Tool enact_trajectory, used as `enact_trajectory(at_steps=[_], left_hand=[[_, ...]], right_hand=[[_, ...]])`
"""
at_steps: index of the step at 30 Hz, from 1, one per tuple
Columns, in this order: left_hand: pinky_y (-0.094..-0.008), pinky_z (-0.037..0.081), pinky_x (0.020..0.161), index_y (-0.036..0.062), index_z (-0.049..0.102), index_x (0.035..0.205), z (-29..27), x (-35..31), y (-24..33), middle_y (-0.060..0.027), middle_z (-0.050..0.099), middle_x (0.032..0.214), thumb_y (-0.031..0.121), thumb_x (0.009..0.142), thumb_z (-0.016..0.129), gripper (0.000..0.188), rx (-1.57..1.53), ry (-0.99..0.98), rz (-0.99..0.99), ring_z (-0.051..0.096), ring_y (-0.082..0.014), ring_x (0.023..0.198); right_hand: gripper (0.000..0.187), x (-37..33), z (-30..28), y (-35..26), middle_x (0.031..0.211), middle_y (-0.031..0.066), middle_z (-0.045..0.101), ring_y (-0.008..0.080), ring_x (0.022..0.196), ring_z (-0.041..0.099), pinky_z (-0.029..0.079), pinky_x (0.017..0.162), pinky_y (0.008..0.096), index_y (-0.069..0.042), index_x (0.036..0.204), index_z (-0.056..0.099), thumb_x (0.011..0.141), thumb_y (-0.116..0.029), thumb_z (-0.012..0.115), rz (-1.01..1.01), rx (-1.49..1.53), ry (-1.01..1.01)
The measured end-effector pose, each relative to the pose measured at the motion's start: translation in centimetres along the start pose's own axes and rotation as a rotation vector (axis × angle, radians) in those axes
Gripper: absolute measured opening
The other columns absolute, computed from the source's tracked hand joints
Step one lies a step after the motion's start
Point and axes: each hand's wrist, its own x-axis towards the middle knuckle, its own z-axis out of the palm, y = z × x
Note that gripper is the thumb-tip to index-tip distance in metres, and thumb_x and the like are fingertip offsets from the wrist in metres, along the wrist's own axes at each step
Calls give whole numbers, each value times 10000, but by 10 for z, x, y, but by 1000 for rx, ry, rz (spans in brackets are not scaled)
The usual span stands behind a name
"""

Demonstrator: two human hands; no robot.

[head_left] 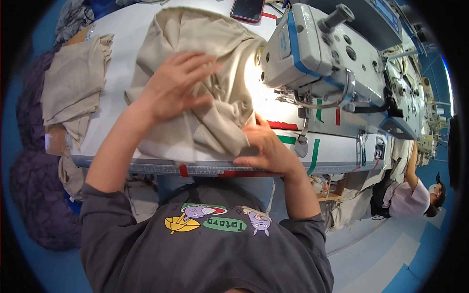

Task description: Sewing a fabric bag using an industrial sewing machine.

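Observation:
A large beige cloth piece (163, 41) lies bunched on the white sewing table, its folds reaching the lit needle area of the sewing machine (312, 53). Over the middle of the cloth is my left hand (183, 85), its fingers spread and somewhat blurred by motion. My right hand (266, 146) rests at the cloth's lower right edge, thumb apart from the fingers. Some of its fingertips go behind the fabric, so whether it pinches the cloth is hidden. The presser foot area (286, 95) sits just right of the cloth.
Folded beige fabric (73, 83) is stacked at the table's left. A phone (247, 10) lies at the back. Along the front edge runs a measuring tape (210, 169). Dark purple fabric (39, 190) is heaped at far left. Another person (408, 195) works at the right.

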Motion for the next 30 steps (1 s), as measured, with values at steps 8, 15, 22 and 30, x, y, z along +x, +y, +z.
enact_trajectory(at_steps=[8, 15, 22, 30], left_hand=[[-494, 426, 999, 17, 655, 845, -49, -55, 55, -164, 668, 828, 594, 718, 700, 592, 76, -835, -124, 649, -348, 907], [-409, 488, 872, 30, 653, 1108, -92, -25, 18, -135, 685, 969, 246, 811, 675, 368, 721, -353, -120, 649, -309, 927], [-434, 545, 801, 34, 638, 1092, -45, -35, 24, -174, 651, 1160, 150, 769, 609, 345, 309, -931, -388, 687, -341, 901], [-396, 551, 785, -13, 647, 973, -28, 26, 70, -157, 658, 1131, 84, 886, 549, 163, 285, -301, -104, 664, -308, 943]], right_hand=[[92, -27, 30, -61, 911, -17, 651, 183, 937, 644, 220, 1156, 518, -137, 795, 676, 768, -137, 763, -167, 137, -68], [117, -40, 72, -51, 837, -45, 612, 137, 853, 611, 286, 1140, 514, -143, 772, 643, 689, -100, 711, -126, -159, 54], [184, -65, 63, -82, 837, -28, 629, 143, 865, 630, 416, 1038, 448, -141, 862, 680, 684, -96, 671, -68, -396, 197], [183, -82, 79, -61, 816, 22, 572, 190, 818, 600, 519, 641, 301, -84, 870, 626, 691, -118, 642, -3, -452, 149]])
